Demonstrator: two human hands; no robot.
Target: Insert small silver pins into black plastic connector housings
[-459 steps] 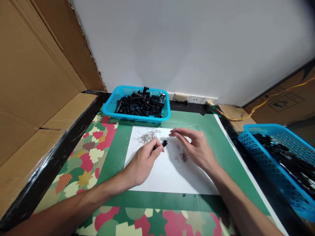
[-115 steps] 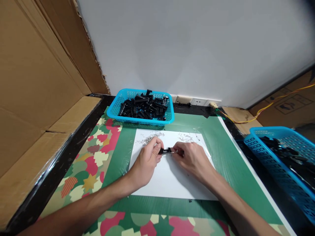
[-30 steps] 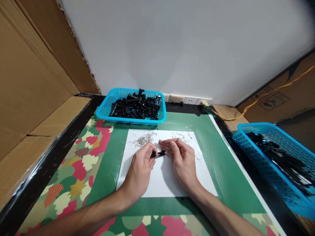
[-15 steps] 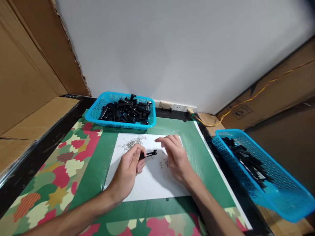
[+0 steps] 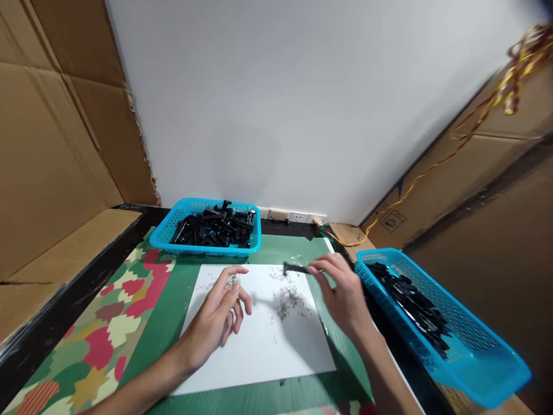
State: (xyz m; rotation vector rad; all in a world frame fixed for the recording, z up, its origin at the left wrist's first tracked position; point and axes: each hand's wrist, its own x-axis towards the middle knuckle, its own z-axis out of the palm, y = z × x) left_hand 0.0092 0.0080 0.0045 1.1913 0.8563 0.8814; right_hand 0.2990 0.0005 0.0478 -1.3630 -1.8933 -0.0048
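Above the white sheet [image 5: 259, 340], the right hand [image 5: 345, 294] pinches 1 small black part [image 5: 296, 268] at its fingertips, close to the right blue basket [image 5: 458, 351]. The left hand [image 5: 216, 317] is open and holds nothing, its fingers loose over the metal bits [image 5: 231, 281].

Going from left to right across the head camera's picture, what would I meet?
Cardboard wall → patterned mat → left hand → pile of small metal pieces → right hand, holding a black part → right blue basket.
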